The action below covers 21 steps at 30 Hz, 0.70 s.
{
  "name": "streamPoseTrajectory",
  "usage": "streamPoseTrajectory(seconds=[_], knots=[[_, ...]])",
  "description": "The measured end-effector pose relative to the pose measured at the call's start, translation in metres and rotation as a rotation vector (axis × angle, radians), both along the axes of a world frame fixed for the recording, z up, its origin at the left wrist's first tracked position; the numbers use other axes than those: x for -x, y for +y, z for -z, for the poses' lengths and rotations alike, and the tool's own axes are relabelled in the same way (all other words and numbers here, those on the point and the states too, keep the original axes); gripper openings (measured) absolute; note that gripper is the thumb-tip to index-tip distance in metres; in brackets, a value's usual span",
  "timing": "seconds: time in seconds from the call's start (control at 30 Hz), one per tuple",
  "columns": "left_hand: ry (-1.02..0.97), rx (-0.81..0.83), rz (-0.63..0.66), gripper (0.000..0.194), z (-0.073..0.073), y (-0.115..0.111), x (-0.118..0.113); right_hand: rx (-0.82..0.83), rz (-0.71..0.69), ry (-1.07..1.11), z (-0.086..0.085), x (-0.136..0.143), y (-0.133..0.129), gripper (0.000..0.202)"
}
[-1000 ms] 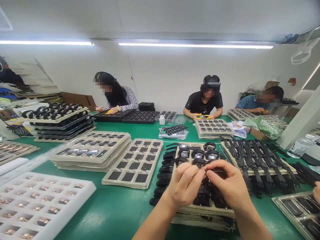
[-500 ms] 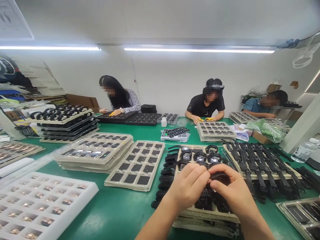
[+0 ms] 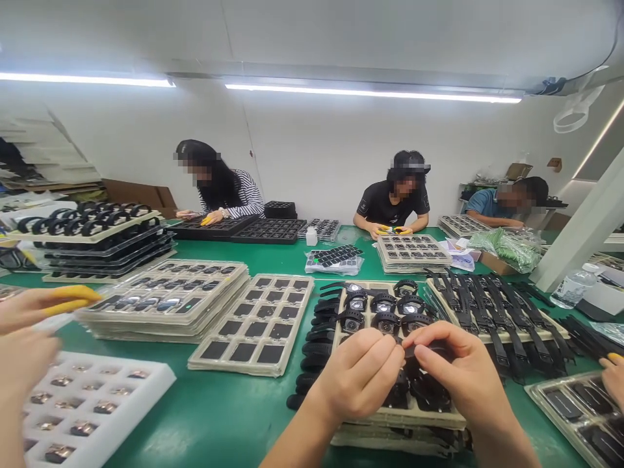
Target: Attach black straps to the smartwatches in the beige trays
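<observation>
Above a beige tray [image 3: 390, 416] of black watches, my left hand [image 3: 358, 370] and my right hand [image 3: 455, 364] meet nearly fingertip to fingertip. A black watch [image 3: 436, 351] with a curved strap is in my right hand, partly hidden by the fingers. The fingers of my left hand are pinched together at the watch's left end; the small part between them is hidden. Watches with round shiny backs [image 3: 383, 303] sit in the tray's far compartments. Black straps [image 3: 316, 348] hang over the tray's left side.
Left are a tray of black squares [image 3: 266, 328], stacked watch trays [image 3: 160, 292] and a white foam tray [image 3: 112, 390]. Black straps [image 3: 492, 305] cover a tray at right. Other people's hands are at the left and right edges; three people sit opposite.
The view has shifted slightly to the right. Other people's hands, some with yellow finger covers, have entered at both edges. My hands stay together around the watch.
</observation>
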<state>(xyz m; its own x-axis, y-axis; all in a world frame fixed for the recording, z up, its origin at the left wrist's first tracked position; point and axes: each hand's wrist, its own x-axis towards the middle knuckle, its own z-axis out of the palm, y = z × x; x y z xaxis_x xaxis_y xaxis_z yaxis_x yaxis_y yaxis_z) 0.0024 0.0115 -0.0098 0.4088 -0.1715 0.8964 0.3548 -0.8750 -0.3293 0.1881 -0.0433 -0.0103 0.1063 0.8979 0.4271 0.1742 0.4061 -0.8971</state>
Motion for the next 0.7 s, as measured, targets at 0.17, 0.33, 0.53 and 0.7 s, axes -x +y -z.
streamPoseTrajectory(seconds=[0.17,0.33,0.53,0.7], knots=[[-0.013,0.371,0.060,0.015,-0.020,0.004,0.024,-0.002,0.230,-0.142,-0.004,-0.028,0.008,0.022],[-0.300,0.459,-0.023,0.023,-0.035,0.007,0.055,0.003,0.319,-0.521,-0.032,-0.053,0.076,0.025],[-0.337,0.427,-0.008,0.026,-0.037,-0.001,0.067,0.096,0.034,-0.891,-0.028,-0.023,0.193,0.009],[-0.419,0.480,0.016,0.029,-0.037,-0.003,0.080,0.229,-0.133,-1.093,-0.007,-0.011,0.230,0.021]])
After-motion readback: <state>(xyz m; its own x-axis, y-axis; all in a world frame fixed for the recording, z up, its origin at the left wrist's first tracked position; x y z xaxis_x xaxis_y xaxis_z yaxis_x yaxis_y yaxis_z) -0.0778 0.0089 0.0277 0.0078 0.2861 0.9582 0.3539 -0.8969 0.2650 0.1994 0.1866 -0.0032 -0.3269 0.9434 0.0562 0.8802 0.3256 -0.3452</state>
